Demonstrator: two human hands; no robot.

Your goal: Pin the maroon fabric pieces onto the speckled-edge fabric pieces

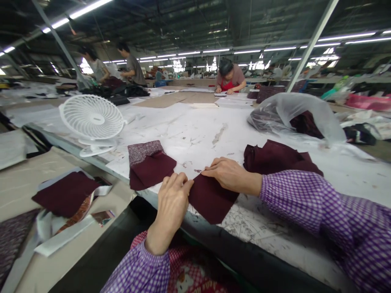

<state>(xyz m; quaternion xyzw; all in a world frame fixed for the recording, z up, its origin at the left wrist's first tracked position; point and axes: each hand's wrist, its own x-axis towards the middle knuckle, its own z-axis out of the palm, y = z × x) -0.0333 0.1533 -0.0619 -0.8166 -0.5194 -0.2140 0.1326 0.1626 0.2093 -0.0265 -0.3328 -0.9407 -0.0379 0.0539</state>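
A dark maroon fabric piece point(214, 201) lies at the front edge of the white table, one corner reaching toward the edge. My left hand point(172, 199) has its fingers curled and pinches the piece's left corner between thumb and fingers. At the upper edge of the same piece, my right hand point(227, 175) grips it, thumb and index finger pressed together close to the left hand. Left of my hands sits a small stack of maroon and speckled fabric pieces point(149, 169). Beyond my right forearm lies a heap of maroon fabric pieces point(279, 158).
A white fan point(94, 118) stands at the table's left edge. A clear plastic bag point(275, 112) with dark fabric inside lies at right. On a lower surface at left are a maroon piece point(67, 193) and pale strips point(65, 236). A person point(230, 77) works across the table.
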